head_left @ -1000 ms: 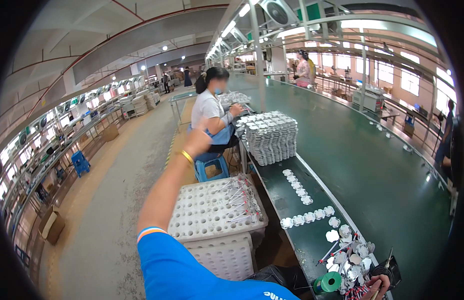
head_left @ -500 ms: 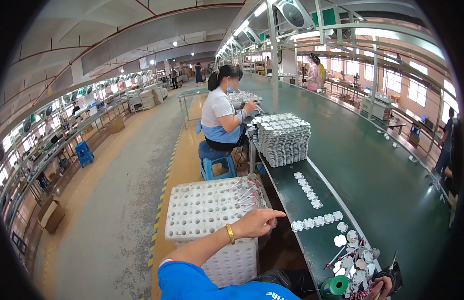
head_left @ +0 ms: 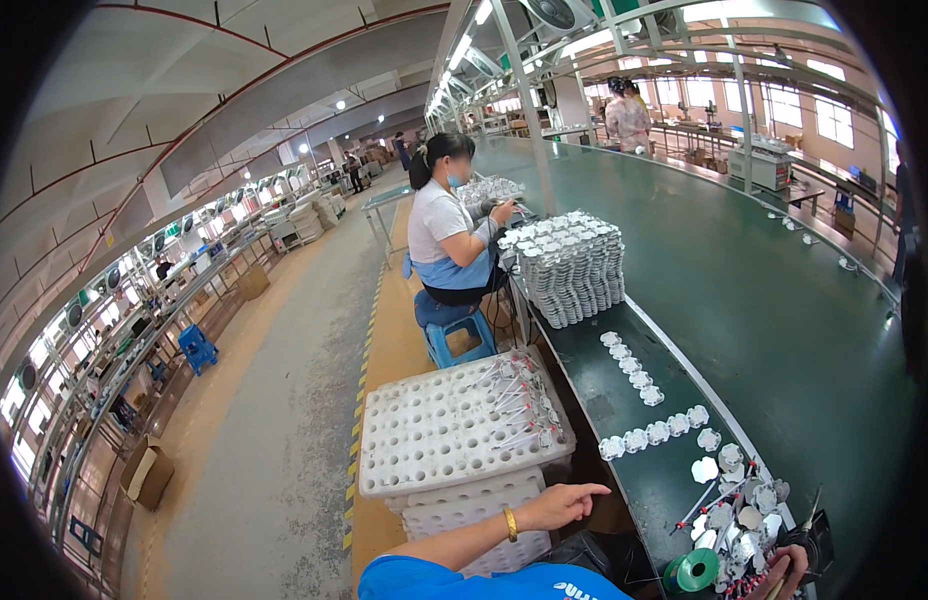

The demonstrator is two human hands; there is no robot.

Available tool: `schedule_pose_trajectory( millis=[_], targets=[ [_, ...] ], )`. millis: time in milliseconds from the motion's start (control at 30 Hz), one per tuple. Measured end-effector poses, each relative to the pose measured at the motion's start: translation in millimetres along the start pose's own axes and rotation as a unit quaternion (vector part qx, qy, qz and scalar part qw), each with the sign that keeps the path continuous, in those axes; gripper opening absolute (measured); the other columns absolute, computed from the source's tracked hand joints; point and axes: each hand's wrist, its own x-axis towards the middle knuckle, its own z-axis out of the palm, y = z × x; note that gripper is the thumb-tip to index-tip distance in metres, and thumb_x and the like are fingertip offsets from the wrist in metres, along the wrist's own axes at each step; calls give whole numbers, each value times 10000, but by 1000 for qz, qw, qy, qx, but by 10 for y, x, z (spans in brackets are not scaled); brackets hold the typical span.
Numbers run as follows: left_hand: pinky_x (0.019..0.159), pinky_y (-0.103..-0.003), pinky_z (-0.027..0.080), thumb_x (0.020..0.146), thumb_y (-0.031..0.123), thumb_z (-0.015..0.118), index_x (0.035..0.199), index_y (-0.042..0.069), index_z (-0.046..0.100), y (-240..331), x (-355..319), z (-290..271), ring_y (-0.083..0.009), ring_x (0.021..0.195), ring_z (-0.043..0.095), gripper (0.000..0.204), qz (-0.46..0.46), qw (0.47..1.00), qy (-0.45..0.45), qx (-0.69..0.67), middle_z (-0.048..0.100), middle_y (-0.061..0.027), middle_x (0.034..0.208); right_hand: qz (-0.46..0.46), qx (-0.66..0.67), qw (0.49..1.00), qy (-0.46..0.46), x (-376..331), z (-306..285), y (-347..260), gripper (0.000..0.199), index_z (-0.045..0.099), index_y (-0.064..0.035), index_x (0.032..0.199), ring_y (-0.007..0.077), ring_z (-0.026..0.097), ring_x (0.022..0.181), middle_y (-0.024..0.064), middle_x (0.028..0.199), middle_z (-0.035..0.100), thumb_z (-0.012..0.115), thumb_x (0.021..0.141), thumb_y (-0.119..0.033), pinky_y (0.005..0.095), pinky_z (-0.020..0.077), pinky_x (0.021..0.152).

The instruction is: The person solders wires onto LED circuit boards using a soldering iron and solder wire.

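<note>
My left hand, with a gold bracelet at its wrist, hovers between the foam tray and the bench edge. Its index finger is stretched out, and nothing shows in it. At the lower right, my right hand is partly cut off beside a pile of silvery scalloped pieces with red-tipped wires; its grip is hidden. A green spool stands left of that pile. Ahead, a row of scalloped discs crosses the green bench, and another row runs away from me.
A tall stack of white scalloped plates stands farther along the bench. A co-worker sits there on a blue stool. Wired pieces lie on the foam tray's right part. A dark holder is by my right hand.
The view has shifted, with the near bench and tray now farther right. My left hand has drawn back toward me, away from the tray's corner. The disc rows look the same.
</note>
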Motion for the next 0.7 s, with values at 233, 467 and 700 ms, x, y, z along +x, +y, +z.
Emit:
schedule_pose_trajectory(
  millis=[233,467,700],
  targets=[
    [699,-259,452,838,9,422,1286,103,485,31,265,328,-125,749,530,462,50,996,10,-69,549,-29,839,31,6,999,11,-31,-15,80,156,570,31,917,201,528,695,124,801,575,492,922,-104,309,453,647],
    [694,-257,470,832,-18,435,1259,89,510,175,392,519,-124,753,558,447,94,993,24,-73,575,-47,868,56,-12,998,0,-59,-84,174,163,567,20,942,192,512,685,116,812,571,491,923,-123,298,443,636],
    [671,-250,479,845,-12,460,1233,85,531,289,431,540,-118,720,569,406,113,990,21,-78,613,-52,894,58,-26,998,-4,-36,-68,170,163,564,23,943,199,511,684,120,801,570,480,925,-116,309,440,642]
  ],
)
